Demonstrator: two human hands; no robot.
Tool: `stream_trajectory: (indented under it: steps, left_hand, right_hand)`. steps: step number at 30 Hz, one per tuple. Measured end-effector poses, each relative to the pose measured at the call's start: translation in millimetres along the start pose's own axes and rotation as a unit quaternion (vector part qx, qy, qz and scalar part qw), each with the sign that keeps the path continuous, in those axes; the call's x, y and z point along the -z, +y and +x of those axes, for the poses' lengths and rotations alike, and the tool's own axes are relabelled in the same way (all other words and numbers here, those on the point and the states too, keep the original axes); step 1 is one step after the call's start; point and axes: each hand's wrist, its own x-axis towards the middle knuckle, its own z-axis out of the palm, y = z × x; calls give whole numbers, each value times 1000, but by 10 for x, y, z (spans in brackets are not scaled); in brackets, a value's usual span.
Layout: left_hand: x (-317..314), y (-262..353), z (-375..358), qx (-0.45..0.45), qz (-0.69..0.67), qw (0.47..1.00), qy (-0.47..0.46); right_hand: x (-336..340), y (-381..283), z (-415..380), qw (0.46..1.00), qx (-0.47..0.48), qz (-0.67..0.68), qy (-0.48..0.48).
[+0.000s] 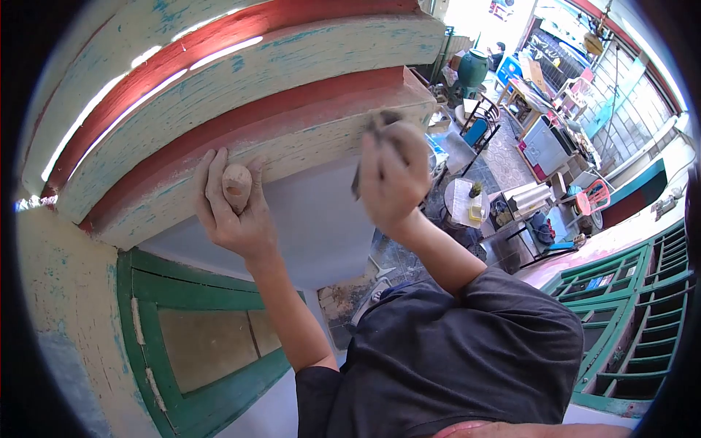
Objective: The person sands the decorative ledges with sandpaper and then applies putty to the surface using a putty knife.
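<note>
My left hand (pixel 237 212) is up against the lower edge of a weathered beam (pixel 314 142) with flaking cream and turquoise paint. Its fingers close around a pale, rounded, wooden-looking piece (pixel 235 182) whose blunt end, with a darker mark on it, points toward me. Farther right, near the beam's end, my right hand (pixel 396 171) is raised and closed. A dark, thin piece (pixel 356 182) sticks out below its fingers, and a dark part shows above them. Motion smears this hand, and I cannot tell what the dark thing is.
Red-painted strips (pixel 241 109) run between the beams overhead. A green-framed window (pixel 146 292) sits below left, and green shutters (pixel 621 314) stand at right. Far below are a round table (pixel 467 204), a pink chair (pixel 591 197), a large green jar (pixel 473 69) and a seated person (pixel 498 55).
</note>
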Motion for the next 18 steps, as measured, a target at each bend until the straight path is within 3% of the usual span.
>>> stream_trajectory:
  steps: [2,4,6,7,9,12,13,14,16,17,18]
  left_hand:
    - [16,3,-5,0,1,1000,-4]
    - [15,6,7,-6,-2,1000,-3]
    - [14,11,7,-4,-5,1000,-1]
    - [22,5,15,-8,-11,1000,-4]
    - [14,-8,16,-10,-12,1000,-2]
    - [24,-3,11,-20,-1,1000,-2]
    - [16,-5,26,-30,12,999,3]
    - [16,-2,19,-27,12,1000,3]
    - [21,-2,11,-6,-8,1000,-6]
    - [28,0,8,-7,-8,1000,-7]
    - [19,6,7,-6,-5,1000,-1]
  right_hand:
    - [39,-32,-92,996,-24,60,-61]
    - [41,171,260,998,56,-34,-10]
    - [53,110,459,990,-138,32,-17]
    - [21,80,359,990,-139,34,-18]
    - [-48,-24,101,1000,6,0,-4]
    - [61,-102,1,993,-50,80,-74]
    - [26,39,139,998,33,28,-39]
    - [66,147,285,998,13,-54,-28]
    - [29,102,520,992,-121,24,-1]
    - [-3,61,425,992,-122,24,-1]
    - [-63,-7,256,999,-47,24,-1]
